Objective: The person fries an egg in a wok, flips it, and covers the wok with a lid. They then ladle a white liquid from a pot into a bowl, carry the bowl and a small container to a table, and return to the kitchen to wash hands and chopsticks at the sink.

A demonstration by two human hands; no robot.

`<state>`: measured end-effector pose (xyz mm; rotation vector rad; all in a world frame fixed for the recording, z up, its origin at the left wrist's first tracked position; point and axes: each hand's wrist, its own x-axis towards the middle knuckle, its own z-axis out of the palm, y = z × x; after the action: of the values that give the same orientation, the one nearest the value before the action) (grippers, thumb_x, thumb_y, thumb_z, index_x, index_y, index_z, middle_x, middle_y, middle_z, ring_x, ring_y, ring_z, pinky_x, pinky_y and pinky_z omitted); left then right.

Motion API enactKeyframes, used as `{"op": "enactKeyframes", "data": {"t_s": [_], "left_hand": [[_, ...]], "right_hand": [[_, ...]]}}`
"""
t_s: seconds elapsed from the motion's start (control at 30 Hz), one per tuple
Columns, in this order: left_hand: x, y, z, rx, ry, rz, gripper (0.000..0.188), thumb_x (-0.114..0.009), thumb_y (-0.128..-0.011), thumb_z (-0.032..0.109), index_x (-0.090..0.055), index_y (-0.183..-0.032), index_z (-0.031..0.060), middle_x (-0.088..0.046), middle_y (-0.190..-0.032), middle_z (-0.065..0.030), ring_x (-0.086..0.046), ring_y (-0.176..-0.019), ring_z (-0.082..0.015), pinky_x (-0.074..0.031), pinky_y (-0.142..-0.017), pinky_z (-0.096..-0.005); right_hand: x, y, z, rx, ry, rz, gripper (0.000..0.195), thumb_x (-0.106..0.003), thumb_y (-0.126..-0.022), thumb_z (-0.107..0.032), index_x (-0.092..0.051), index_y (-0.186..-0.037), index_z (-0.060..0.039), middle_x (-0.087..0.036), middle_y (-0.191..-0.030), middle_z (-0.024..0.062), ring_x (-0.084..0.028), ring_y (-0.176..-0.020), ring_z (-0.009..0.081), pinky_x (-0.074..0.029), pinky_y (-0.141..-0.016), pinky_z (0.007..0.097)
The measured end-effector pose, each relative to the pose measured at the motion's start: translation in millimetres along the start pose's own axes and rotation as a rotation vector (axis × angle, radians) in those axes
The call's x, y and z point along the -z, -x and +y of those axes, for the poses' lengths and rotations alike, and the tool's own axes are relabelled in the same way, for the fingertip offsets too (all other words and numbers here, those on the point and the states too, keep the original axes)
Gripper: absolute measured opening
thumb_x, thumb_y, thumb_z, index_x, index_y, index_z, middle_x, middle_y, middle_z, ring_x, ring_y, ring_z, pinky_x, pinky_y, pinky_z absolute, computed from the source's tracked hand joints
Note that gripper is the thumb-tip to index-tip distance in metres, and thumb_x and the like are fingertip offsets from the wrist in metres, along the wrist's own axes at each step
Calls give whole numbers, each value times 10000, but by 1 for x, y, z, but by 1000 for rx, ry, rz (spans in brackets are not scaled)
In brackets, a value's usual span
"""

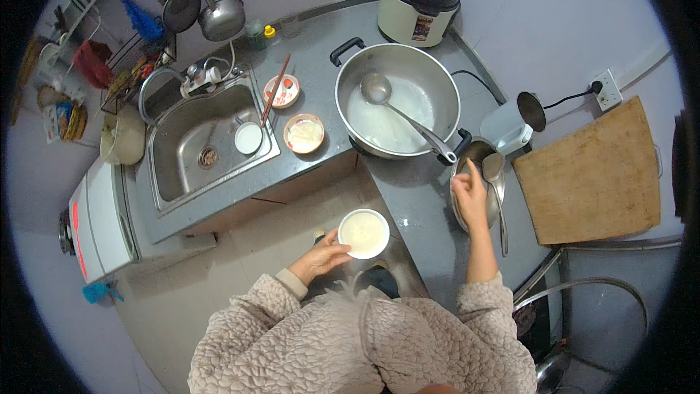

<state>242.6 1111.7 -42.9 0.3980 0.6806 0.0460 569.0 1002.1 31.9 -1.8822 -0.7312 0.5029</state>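
Observation:
A small white bowl (364, 233) of pale, creamy liquid is held by its rim in my left hand (321, 256), in front of my body above the floor. My right hand (471, 197) holds nothing that I can see; its index finger points forward and the other fingers are curled. It hovers over a metal basin (457, 209), whose inside is partly hidden. A metal serving spoon (493, 169) lies across that basin. Beyond stands a large two-handled pot (350, 85) with whitish liquid at its bottom. A steel ladle (376, 89) leans inside, its handle over the near rim.
An orange-rimmed bowl (304, 134) of white food stands near a patterned bowl (282, 93) with chopsticks (278, 82). Left is a steel sink (178, 161) holding a white cup (248, 138). An electric pressure cooker (418, 19), a kettle (500, 120) and a wooden cutting board (596, 180) line the wall.

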Motion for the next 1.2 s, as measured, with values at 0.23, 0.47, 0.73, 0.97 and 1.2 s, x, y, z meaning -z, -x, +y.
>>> {"op": "enactKeyframes", "data": {"t_s": [0.23, 0.47, 0.73, 0.97, 1.2], "left_hand": [[19, 29, 67, -90, 27, 66, 605, -544, -743, -52, -258, -1259, 79, -411, -1173, -124, -502, -1029, -239, -496, -799, -323], [10, 32, 105, -174, 144, 81, 601, -544, -739, -61, -244, -1251, 31, -413, -1164, -166, -505, -1024, -282, -514, -778, -344], [-3, 26, 108, -280, 235, 122, 635, -532, -727, -69, -217, -1268, 39, -378, -1210, -174, -459, -1077, -305, -464, -848, -386], [-15, 23, 113, -322, 239, 145, 602, -549, -740, -45, -253, -1257, 44, -432, -1169, -144, -519, -1010, -265, -512, -777, -341], [-18, 26, 113, -366, 245, 191, 594, -556, -733, -41, -265, -1245, 37, -443, -1154, -148, -537, -984, -256, -528, -746, -319]], "right_hand": [[-47, -28, -28, -81, 277, 275, 537, -680, -676, -167, -487, -1163, -49, -538, -559, 62, -490, -482, 119, -413, -498, 270], [-42, -37, -43, -62, 511, 258, 513, -709, -646, -180, -530, -1103, -30, -595, -687, 188, -603, -634, 279, -449, -580, 317], [-51, -43, -55, -11, 221, 193, 496, -703, -670, -144, -520, -1104, 11, -607, -712, 124, -576, -570, 177, -441, -525, 273], [-67, -104, -95, -104, -421, 68, 446, -567, -791, -120, -421, -1192, 12, -563, -729, 64, -564, -587, 120, -425, -487, 209], [-33, -124, -89, 352, 130, -323, 325, -608, -724, -106, -564, -1032, -13, -617, -923, 115, -595, -812, 160, -450, -728, 254]]}}
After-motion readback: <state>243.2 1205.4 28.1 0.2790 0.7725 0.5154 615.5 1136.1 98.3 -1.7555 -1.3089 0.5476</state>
